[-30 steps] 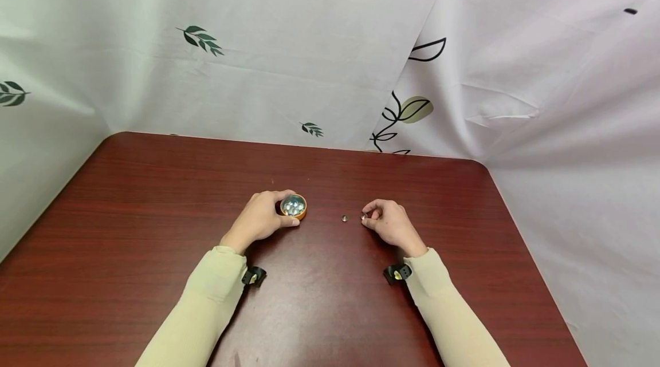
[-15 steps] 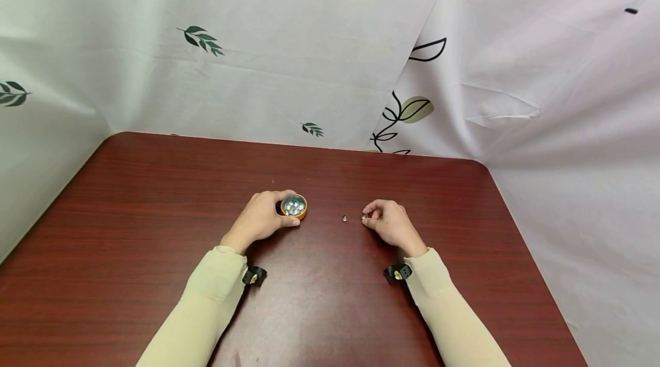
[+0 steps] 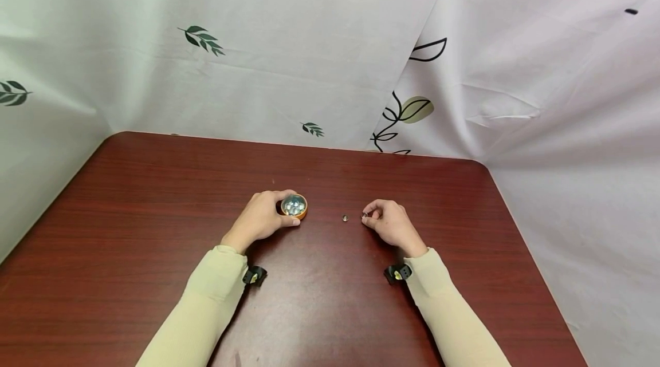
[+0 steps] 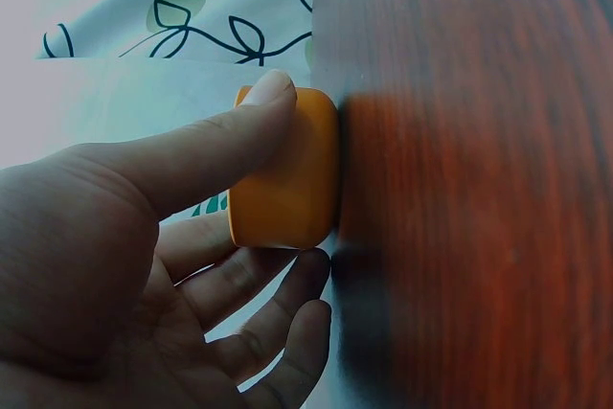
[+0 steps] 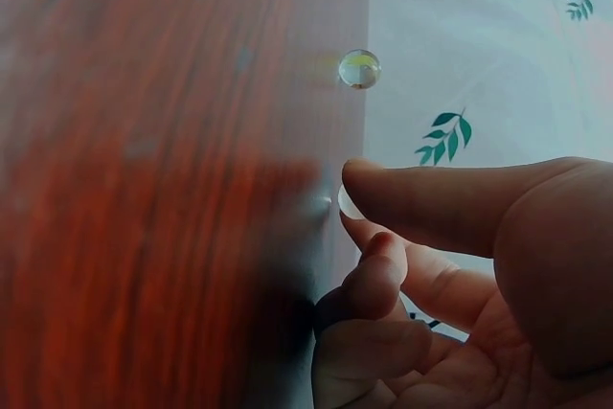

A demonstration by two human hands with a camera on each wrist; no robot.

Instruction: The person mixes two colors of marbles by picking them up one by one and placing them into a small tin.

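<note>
My left hand (image 3: 260, 216) grips a small round orange bowl (image 4: 287, 170) by its sides, thumb on the near side and fingers beyond. Several clear glass marbles (image 3: 294, 205) lie inside the bowl, seen from above in the head view. My right hand (image 3: 390, 224) pinches one clear marble (image 5: 350, 204) between thumb and forefinger, down at the tabletop; the thumb covers most of it in the right wrist view. Another clear marble (image 5: 360, 69) sits loose on the table between the bowl and my right hand.
The reddish-brown wooden table (image 3: 319, 298) has rounded far corners. White cloth (image 3: 258, 69) with leaf prints hangs behind it and along both sides. A black strap (image 3: 254, 276) is on each wrist.
</note>
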